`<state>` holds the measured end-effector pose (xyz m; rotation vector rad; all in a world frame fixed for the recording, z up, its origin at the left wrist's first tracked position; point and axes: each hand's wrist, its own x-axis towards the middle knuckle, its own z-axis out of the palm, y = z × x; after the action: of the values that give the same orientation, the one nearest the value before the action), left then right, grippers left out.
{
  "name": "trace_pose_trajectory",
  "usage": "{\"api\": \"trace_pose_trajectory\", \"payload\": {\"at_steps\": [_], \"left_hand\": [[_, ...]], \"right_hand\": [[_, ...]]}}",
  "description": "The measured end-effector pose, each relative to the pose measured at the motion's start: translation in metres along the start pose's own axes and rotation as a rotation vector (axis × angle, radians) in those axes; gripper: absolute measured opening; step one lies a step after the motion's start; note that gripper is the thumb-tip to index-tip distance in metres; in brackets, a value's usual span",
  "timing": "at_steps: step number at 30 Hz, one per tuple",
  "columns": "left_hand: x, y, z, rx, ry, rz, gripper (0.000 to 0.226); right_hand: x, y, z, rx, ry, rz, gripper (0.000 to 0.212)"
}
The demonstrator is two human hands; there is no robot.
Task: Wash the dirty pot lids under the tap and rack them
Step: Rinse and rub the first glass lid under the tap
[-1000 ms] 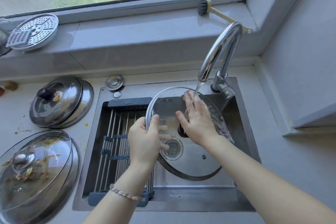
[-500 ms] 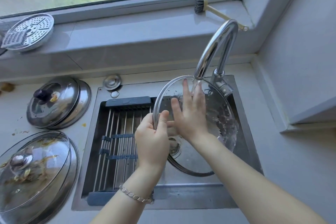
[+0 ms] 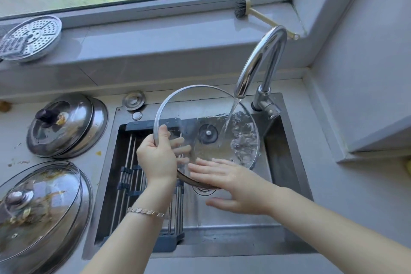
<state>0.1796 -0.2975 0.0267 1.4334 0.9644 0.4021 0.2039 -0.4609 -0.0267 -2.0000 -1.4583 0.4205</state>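
A glass pot lid with a metal rim is tilted over the sink, its inner side facing me. Water from the chrome tap runs onto its right half. My left hand grips the lid's left rim. My right hand lies flat with straight fingers against the lid's lower edge. A roll-up drying rack spans the sink's left part. On the counter to the left sit stacked steel lids and stacked dirty glass lids.
A perforated steamer plate and a dish brush rest on the window sill. A sink plug lies behind the sink. Food scraps dot the counter at left. A wall ledge juts out at right.
My right hand has slid from the lid's upper middle under the stream down to its lower edge. The lid has turned, showing its centre knob mount; the water now hits bare glass.
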Motion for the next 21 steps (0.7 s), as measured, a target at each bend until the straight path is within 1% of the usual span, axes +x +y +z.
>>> {"api": "trace_pose_trajectory", "payload": {"at_steps": [3, 4, 5, 6, 8, 9, 10, 11, 13, 15, 16, 18, 19, 21], "left_hand": [[0.002, -0.003, -0.004, 0.110, -0.016, -0.111, 0.024], [0.003, -0.007, -0.006, 0.104, -0.047, -0.189, 0.022], [0.003, -0.010, -0.006, 0.073, -0.089, -0.292, 0.022], [0.004, -0.015, -0.007, 0.048, -0.127, -0.406, 0.023], [0.004, -0.025, -0.007, 0.068, -0.192, -0.583, 0.031], [0.003, -0.028, -0.005, 0.092, -0.220, -0.632, 0.036], [0.004, -0.033, -0.003, 0.129, -0.235, -0.641, 0.043], [0.007, -0.040, -0.003, 0.187, -0.240, -0.614, 0.047], [0.011, -0.050, -0.003, 0.304, -0.245, -0.535, 0.052], [0.009, -0.057, -0.002, 0.334, -0.294, -0.554, 0.056], [0.007, -0.060, -0.002, 0.296, -0.331, -0.623, 0.057], [0.000, -0.055, 0.001, 0.137, -0.369, -0.748, 0.051], [-0.001, -0.054, 0.002, 0.073, -0.376, -0.756, 0.046], [0.004, -0.051, 0.004, 0.092, -0.359, -0.696, 0.042]], "right_hand": [[-0.025, 0.016, -0.003, -0.135, 0.220, 0.018, 0.027], [-0.031, 0.018, -0.008, -0.180, 0.275, 0.020, 0.026], [-0.035, 0.019, -0.013, -0.205, 0.307, 0.023, 0.031], [-0.038, 0.020, -0.017, -0.207, 0.320, 0.041, 0.036], [-0.038, 0.019, -0.027, -0.158, 0.338, 0.118, 0.033], [-0.038, 0.020, -0.032, -0.083, 0.357, 0.197, 0.027], [-0.037, 0.019, -0.035, 0.065, 0.374, 0.310, 0.018], [-0.036, 0.020, -0.038, 0.256, 0.383, 0.427, 0.009], [-0.032, 0.024, -0.045, 0.531, 0.489, 0.637, 0.015], [-0.031, 0.032, -0.047, 0.749, 0.635, 0.805, 0.016], [-0.031, 0.037, -0.047, 0.840, 0.697, 0.882, 0.016], [-0.031, 0.047, -0.040, 1.006, 0.798, 1.024, 0.019], [-0.033, 0.050, -0.034, 1.090, 0.834, 1.089, 0.021], [-0.037, 0.057, -0.019, 1.270, 0.891, 1.216, 0.023]]}}
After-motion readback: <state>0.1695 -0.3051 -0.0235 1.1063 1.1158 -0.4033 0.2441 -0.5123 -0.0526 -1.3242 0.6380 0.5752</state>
